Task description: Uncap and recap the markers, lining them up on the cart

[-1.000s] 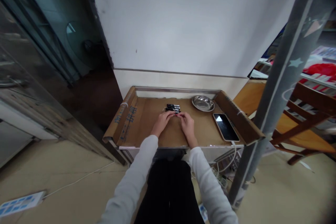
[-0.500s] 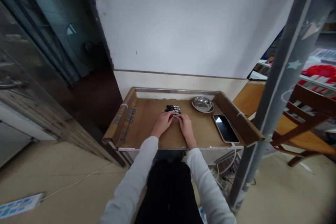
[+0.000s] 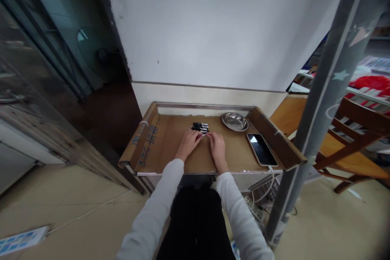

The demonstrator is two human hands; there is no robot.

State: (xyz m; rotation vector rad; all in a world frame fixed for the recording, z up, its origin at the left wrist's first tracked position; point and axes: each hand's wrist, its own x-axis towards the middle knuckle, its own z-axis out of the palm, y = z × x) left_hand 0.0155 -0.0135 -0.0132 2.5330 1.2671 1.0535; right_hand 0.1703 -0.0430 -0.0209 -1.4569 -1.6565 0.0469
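At frame centre, a small item, too tiny to identify, is pinched between the left hand [image 3: 188,144] and right hand [image 3: 217,146] beside stacked batteries [image 3: 200,127] on a tray [image 3: 170,138].

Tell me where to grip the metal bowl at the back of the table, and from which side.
Probably pinch the metal bowl by its near rim, coming from above and the front. It sits upright and open, shallow, with a thin flared lip. The phone lies nearer the front, the pens to its left; both stand apart from it.

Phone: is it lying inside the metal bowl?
No, the phone lies flat on the cardboard-lined table, apart from the metal bowl and nearer the person.
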